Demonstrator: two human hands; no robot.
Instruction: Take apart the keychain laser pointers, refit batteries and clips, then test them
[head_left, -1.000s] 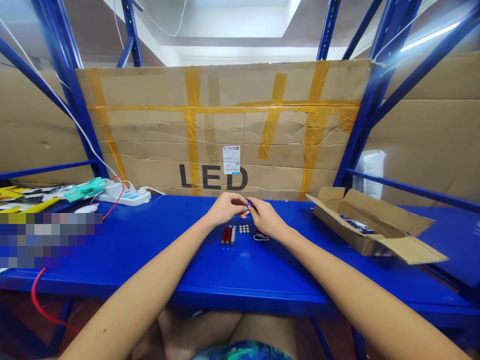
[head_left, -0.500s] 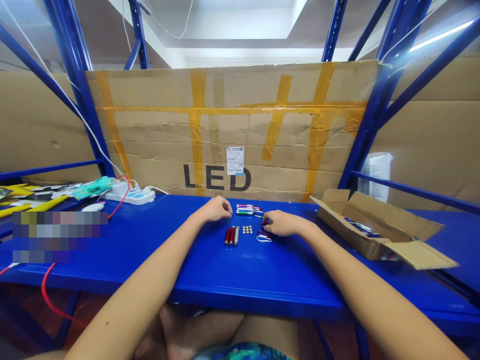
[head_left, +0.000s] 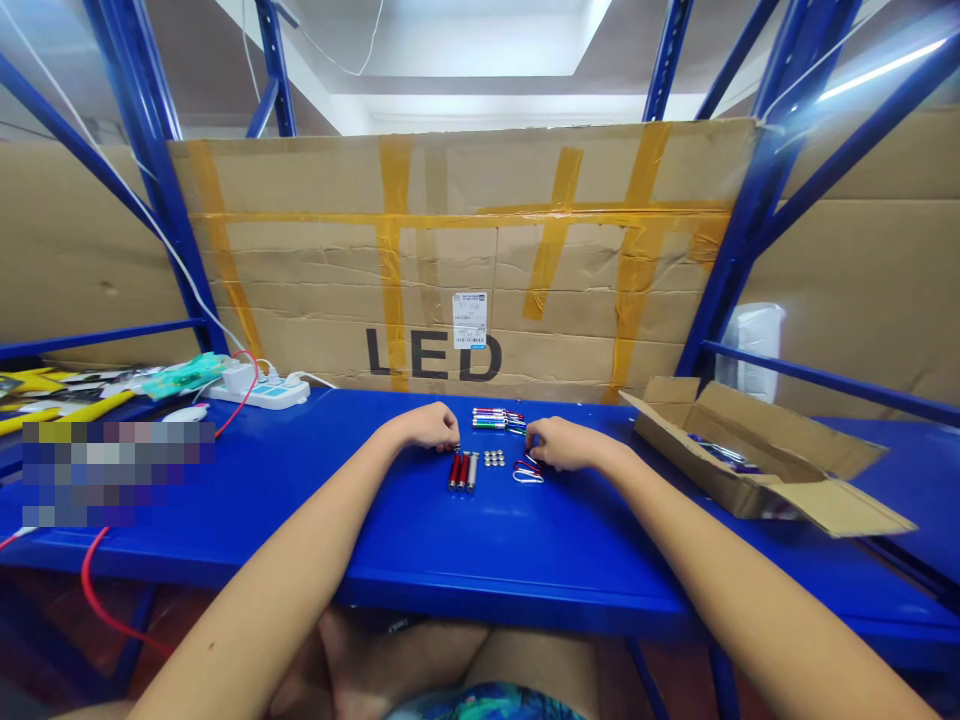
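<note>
My left hand [head_left: 436, 427] is closed, its fingertips down at the upper ends of a short row of small metal tubes. Two are red tubes [head_left: 458, 472] and one is a silver tube [head_left: 472, 473]. What those fingers pinch is too small to make out. To the right, my right hand [head_left: 559, 443] is closed with its fingertips on a dark red carabiner, mostly hidden by the fingers. Just below lies a silver carabiner [head_left: 529, 478]. Between the hands sit several button cells [head_left: 495, 459]. Behind them lie several small coloured penlights [head_left: 491, 424].
An open cardboard box [head_left: 739, 490] with more metal pieces stands on the right of the blue table [head_left: 525, 560]. At left are a white power strip [head_left: 274, 392], a red cable [head_left: 94, 570] and yellow-handled items [head_left: 90, 410]. A large cardboard panel [head_left: 315, 280] closes off the back.
My left hand has come down and slightly left, to the tops of the tubes. My right hand has barely moved, its fingertips slightly lower beside the carabiners.
</note>
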